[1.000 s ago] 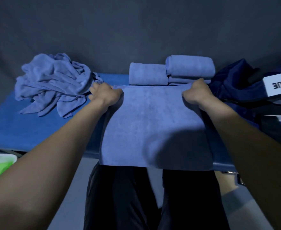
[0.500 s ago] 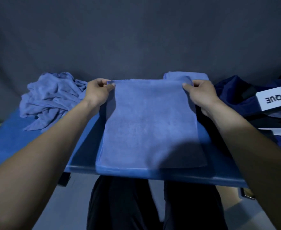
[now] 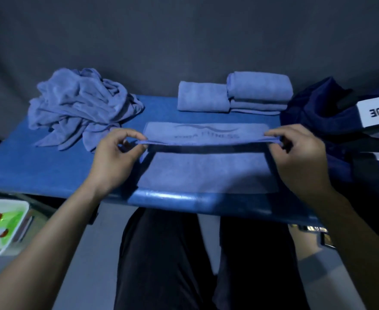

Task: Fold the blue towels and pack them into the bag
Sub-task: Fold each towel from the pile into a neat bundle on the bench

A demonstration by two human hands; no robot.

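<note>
Here, in the middle of the frame, a blue towel is lying across the near part of the blue table, with its far half being held up off the surface as a fold. The left hand is pinching the raised edge at its left corner between thumb and fingertips, and the right hand is pinching the right corner the same way, so the edge is stretching taut between them. Beyond that edge, a part of the towel bearing a faint printed logo is showing, lying flat on the table.

Toward the upper right of centre, folded towels are sitting at the far edge of the table: one alone on the left, and touching it on the right a stack with a thick one on top. In the upper left, a crumpled heap of unfolded towels is spilling toward the left hand, its nearest tail lying just beside the fingers. At the right edge of the frame, a dark navy bag with a white label is resting against the table, close behind the right hand.

In the lower left, a white tray is sitting below table level. At the bottom centre, the person's dark trousers are filling the space under the table edge.
</note>
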